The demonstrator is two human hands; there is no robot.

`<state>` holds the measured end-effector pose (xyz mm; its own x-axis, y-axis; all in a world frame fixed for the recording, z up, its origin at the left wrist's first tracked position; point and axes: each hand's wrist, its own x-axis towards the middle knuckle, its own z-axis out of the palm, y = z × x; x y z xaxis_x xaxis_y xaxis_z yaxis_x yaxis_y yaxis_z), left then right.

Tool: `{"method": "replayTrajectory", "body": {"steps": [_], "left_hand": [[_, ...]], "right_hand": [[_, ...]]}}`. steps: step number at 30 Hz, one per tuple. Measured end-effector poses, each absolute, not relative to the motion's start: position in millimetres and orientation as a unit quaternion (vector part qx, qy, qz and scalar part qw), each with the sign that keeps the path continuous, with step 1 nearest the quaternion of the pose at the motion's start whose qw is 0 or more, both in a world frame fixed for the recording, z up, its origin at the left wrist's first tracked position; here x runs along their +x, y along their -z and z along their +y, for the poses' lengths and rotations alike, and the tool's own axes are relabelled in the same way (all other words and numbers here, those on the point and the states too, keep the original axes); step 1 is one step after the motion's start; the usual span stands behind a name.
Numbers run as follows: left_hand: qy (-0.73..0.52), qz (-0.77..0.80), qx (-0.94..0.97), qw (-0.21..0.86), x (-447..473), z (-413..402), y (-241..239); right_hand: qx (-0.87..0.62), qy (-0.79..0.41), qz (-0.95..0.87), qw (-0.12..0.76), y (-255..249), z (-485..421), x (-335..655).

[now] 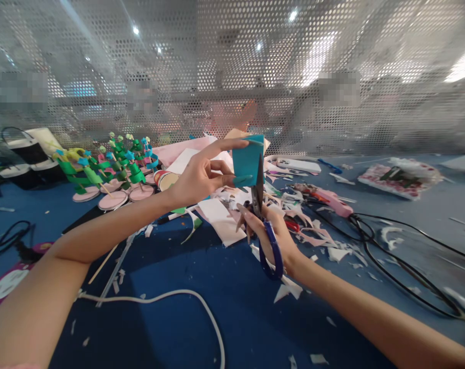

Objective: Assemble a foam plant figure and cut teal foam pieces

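From the head camera, the left hand (pixel 196 177) is raised above the table (pixel 217 318) and pinches a teal piece (pixel 247 160) by its left edge. The thumb lies along the top and the fingers are curled against its near side. The piece stands upright in the air, at the middle of the view, above a litter of scraps (pixel 317 241).

The right hand (pixel 273 233) is just below and right of it, closed through the blue loops of the scissors (pixel 269 246). The blades point up, and their tips reach the lower right part of the teal piece. I cannot tell how far apart the blades are.

To the left, green trees (pixel 115 164) stand on pink discs, with black cups (pixel 28 151) beyond them. A white sheet (pixel 220 218) lies under the left wrist. A white cable (pixel 171 296) curves across the near table, and a black cable (pixel 389 259) runs off to the right. A pink tool (pixel 332 201) lies among the scraps, with a white device (pixel 298 165) farther back. A mesh screen (pixel 232 77) closes off the far side.
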<state>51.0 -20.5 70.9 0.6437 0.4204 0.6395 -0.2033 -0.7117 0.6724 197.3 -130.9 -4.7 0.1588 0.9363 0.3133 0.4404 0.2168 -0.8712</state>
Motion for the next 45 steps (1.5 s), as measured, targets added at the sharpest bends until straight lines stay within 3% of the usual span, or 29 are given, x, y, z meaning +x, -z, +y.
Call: {"method": "replayTrajectory", "body": {"steps": [45], "left_hand": [[-0.430,0.053,0.821,0.372,51.3,-27.5,-69.5]], "right_hand": [[-0.608,-0.180,-0.586,0.504,-1.8,-133.9,189.7]]}}
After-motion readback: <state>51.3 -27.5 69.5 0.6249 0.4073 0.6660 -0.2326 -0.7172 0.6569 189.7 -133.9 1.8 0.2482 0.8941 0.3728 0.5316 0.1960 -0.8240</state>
